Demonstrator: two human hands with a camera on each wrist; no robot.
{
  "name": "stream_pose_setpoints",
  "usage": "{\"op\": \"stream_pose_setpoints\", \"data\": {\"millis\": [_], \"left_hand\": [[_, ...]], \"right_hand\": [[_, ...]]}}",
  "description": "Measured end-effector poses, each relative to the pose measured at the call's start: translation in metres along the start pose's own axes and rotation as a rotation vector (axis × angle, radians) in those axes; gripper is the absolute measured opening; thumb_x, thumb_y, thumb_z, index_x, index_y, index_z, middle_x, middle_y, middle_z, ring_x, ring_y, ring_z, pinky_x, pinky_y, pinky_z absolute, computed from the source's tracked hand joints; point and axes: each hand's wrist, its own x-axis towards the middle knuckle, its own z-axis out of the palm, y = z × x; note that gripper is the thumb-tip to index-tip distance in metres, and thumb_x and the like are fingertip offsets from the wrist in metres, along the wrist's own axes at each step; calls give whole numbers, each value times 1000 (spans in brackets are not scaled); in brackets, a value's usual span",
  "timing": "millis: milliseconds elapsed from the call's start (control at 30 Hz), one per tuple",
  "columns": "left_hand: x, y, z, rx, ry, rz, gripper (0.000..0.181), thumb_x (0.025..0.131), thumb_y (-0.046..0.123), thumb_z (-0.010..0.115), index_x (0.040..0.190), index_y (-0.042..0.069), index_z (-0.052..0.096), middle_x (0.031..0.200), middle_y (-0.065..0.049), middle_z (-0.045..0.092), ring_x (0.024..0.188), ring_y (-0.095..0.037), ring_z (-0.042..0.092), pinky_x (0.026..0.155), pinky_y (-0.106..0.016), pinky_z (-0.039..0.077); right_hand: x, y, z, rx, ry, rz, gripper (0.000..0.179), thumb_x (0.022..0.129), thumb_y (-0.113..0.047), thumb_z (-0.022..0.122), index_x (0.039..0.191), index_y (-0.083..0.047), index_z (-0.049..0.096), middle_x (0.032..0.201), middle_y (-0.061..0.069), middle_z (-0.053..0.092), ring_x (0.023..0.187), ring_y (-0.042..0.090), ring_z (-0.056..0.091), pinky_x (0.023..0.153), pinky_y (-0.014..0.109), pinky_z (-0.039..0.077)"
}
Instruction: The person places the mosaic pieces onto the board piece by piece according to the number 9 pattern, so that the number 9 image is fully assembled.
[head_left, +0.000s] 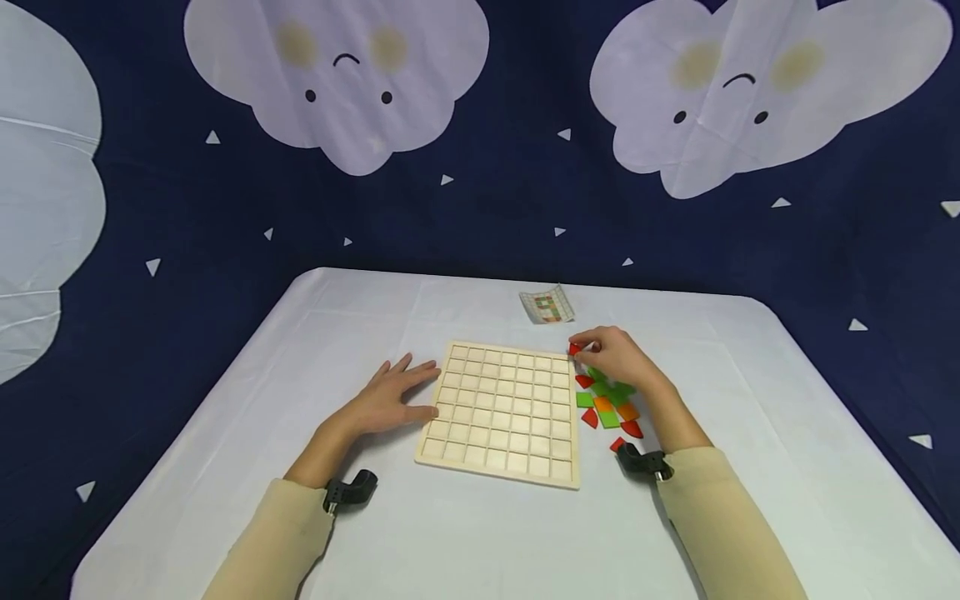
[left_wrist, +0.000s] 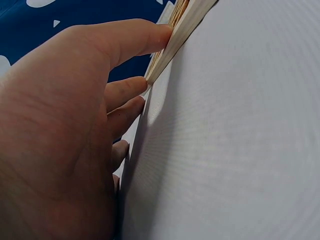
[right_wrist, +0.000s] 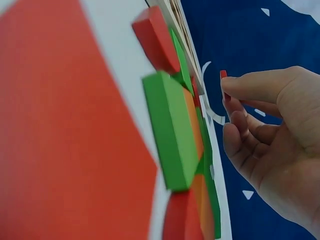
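One table (head_left: 480, 542), white; cloth runs wide from your left hand to the left edge, from the pieces to the right edge, and between your sleeves. One gridded board (head_left: 497, 415), mid-table, well inside all edges. Two hands: your left (head_left: 386, 402), fingers spread, thumb and fingertips touching the board's left edge; your right (head_left: 615, 357), narrowed to a pinch near the board's far right corner. One card (head_left: 547, 307), curled, beyond the board, near the table's far edge. Loose, just beside the board's right edge: four red pieces (head_left: 632, 429), two orange pieces (head_left: 627, 412), several green pieces (head_left: 609, 419), overlapping, can't tell the count. One held red (head_left: 574, 348), between your right thumb and fingers.
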Motion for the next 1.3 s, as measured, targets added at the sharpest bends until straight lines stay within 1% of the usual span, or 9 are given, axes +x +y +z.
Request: {"op": "stream_pose_setpoints", "data": {"millis": [167, 333, 400, 567, 700, 833, 1067, 1167, 1300], "left_hand": [[1, 0, 1, 14, -6, -5, 73, 83, 51, 66, 145, 20, 45, 152, 2, 34, 145, -29, 9, 115, -50, -1], [1, 0, 1, 16, -4, -9, 73, 83, 51, 66, 145, 19, 46, 152, 2, 34, 145, -29, 9, 114, -51, -1], [1, -1, 1, 19, -6, -8, 73, 83, 52, 66, 145, 19, 46, 152, 2, 34, 145, -30, 9, 114, -51, -1], [1, -1, 1, 23, -4, -12, 73, 83, 52, 66, 145, 19, 46, 152, 2, 34, 145, -29, 9, 115, -50, -2], [1, 0, 0, 20, -5, -9, 73, 83, 51, 67, 145, 19, 45, 152, 2, 34, 145, -30, 9, 114, -51, -1], [1, 0, -1, 20, -9, -3, 73, 83, 52, 66, 145, 19, 45, 152, 2, 33, 145, -30, 9, 114, -51, -1], [2, 1, -2, 17, -2, -5, 73, 83, 50, 67, 145, 18, 46, 152, 1, 34, 145, -30, 9, 114, -52, -1], [1, 3, -3, 11, -11, -9, 73, 83, 49, 68, 145, 18, 46, 152, 0, 34, 145, -31, 9, 114, -52, -1], [1, 2, -2, 11, -6, -4, 72, 83, 49, 67, 144, 17, 47, 152, -1, 35, 144, -32, 10, 114, -53, 0]], "right_hand": [[1, -5, 4, 18, 0, -14, 31, 91, -15, 64, 120, -4, 68, 99, 8, 64, 71, 23, 52, 54, 32, 44], [4, -11, 8, 18, -22, -20, 31, 90, -11, 62, 119, -4, 68, 97, 10, 63, 63, 23, 46, 49, 30, 39], [5, -13, 9, 19, -27, -17, 31, 90, -11, 61, 119, -3, 67, 97, 10, 62, 63, 22, 46, 49, 29, 38], [7, -20, 12, 43, -27, -15, 32, 89, -13, 63, 120, -3, 67, 97, 9, 63, 63, 22, 48, 49, 30, 41], [9, -26, 16, 62, -48, -24, 34, 89, -14, 65, 122, -2, 66, 99, 10, 65, 60, 21, 49, 48, 31, 43], [11, -32, 20, 55, -56, -39, 35, 90, -14, 65, 123, -3, 65, 105, 11, 66, 63, 21, 51, 49, 32, 44], [13, -34, 23, 43, -43, -36, 34, 90, -16, 65, 123, -5, 66, 105, 9, 66, 74, 23, 51, 54, 33, 43], [13, -35, 23, 42, -43, -35, 34, 90, -17, 65, 123, -5, 66, 106, 8, 66, 75, 24, 50, 55, 33, 43], [11, -39, 25, 47, -42, -48, 35, 90, -18, 66, 122, -6, 67, 106, 8, 66, 73, 23, 51, 55, 34, 44]]}}
